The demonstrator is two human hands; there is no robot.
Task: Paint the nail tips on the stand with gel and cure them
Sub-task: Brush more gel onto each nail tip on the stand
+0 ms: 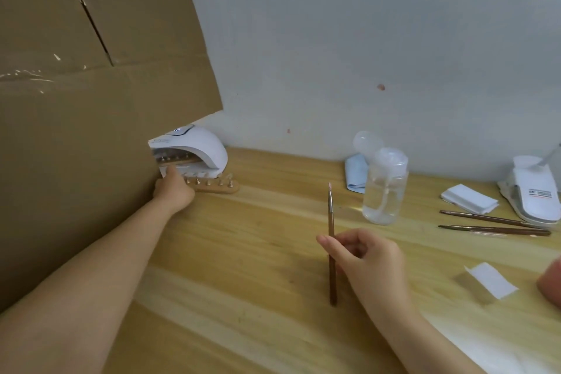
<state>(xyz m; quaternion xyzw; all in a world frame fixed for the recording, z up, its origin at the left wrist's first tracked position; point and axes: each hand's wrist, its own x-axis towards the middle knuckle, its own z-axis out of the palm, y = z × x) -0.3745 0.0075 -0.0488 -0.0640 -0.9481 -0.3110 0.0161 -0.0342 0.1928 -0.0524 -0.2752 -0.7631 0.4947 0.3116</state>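
A pale grey-blue wall (364, 39) runs behind the light wooden surface (258, 252), marked by a couple of small reddish spots. A big sheet of brown cardboard (91, 85) stands along the left side, creased and taped.

Your left arm reaches far forward, its hand (173, 191) curled with the knuckles toward you; what the fingers hold cannot be made out. Your right hand (368, 258) is raised nearer you, thumb and fingers pinching a thin brush (331, 247) upright.
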